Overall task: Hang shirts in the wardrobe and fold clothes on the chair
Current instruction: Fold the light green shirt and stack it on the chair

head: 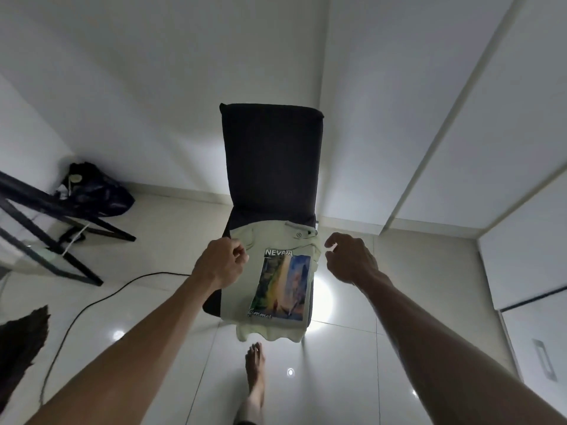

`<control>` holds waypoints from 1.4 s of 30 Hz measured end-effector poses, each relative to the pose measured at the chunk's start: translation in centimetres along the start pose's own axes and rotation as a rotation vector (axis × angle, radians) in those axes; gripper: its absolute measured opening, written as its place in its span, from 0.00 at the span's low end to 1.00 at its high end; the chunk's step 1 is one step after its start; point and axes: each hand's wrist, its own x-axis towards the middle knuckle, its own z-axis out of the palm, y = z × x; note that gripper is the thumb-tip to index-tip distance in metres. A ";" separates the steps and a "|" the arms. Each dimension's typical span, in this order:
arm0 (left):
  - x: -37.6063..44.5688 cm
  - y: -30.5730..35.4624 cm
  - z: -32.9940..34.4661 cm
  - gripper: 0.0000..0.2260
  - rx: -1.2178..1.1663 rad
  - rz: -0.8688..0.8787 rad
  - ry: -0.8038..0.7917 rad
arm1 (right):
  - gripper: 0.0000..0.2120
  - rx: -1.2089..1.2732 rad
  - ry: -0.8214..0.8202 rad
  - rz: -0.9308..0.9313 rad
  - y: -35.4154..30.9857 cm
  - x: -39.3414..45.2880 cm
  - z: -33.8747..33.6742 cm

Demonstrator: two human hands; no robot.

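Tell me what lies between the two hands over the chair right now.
In the head view, the pale green T-shirt spread on the dark chair; the left hand pinches its edge, and the right hand hovers open beside it.

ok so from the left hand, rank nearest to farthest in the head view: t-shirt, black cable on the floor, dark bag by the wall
From the left hand:
1. t-shirt, pinched in its fingers, on the chair seat
2. black cable, on the floor, lower left
3. dark bag, far left against the wall
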 end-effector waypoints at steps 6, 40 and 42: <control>15.0 -6.4 6.2 0.07 0.021 0.007 -0.211 | 0.14 0.007 -0.106 0.187 0.8 12.4 7.9; 28.2 -11.4 13.0 0.15 -0.123 0.181 -0.519 | 0.19 -0.256 -0.065 0.084 0.4 21.9 18.0; 24.8 -8.5 8.9 0.10 -0.211 0.065 -0.464 | 0.21 -0.120 0.032 0.121 -2.2 18.1 15.5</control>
